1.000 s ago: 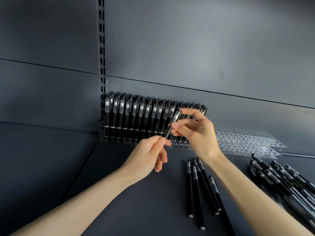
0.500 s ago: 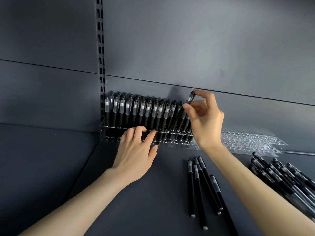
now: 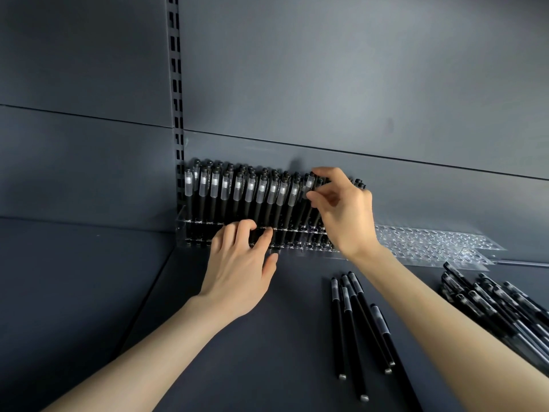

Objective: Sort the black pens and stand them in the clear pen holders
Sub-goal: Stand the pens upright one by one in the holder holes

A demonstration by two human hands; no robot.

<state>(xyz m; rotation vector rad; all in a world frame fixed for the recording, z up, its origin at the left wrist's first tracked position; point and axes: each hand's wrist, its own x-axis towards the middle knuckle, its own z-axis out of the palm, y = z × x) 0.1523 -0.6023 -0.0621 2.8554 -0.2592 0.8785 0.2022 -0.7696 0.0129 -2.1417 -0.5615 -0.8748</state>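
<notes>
1. Head view: right hand (image 3: 346,215) just right of frame centre, thumb and forefinger pinching the capped top of a black pen (image 3: 309,183) - closed grip on it.
2. That pen stands tilted, top toward 1 o'clock, at the right end of the standing pens (image 3: 237,191). Its lower part is among the others; I cannot tell if it is seated in a hole.
3. Left hand (image 3: 237,269) at 7 o'clock of the right hand, fingers relaxed and resting on the front of the clear pen holder (image 3: 181,227) - holds nothing.
4. The holder sits at the back of the shelf (image 3: 282,337), against the back panel (image 3: 326,84), its left end by the slotted upright (image 3: 176,114).
5. Empty holder (image 3: 430,242) at 3 o'clock of the full one, just beside it.
6. Loose pens (image 3: 353,322) lie flat at 5 o'clock, caps toward 12.
7. Pen pile (image 3: 499,310) at 4 o'clock, by the right edge, partly behind the right forearm.
</notes>
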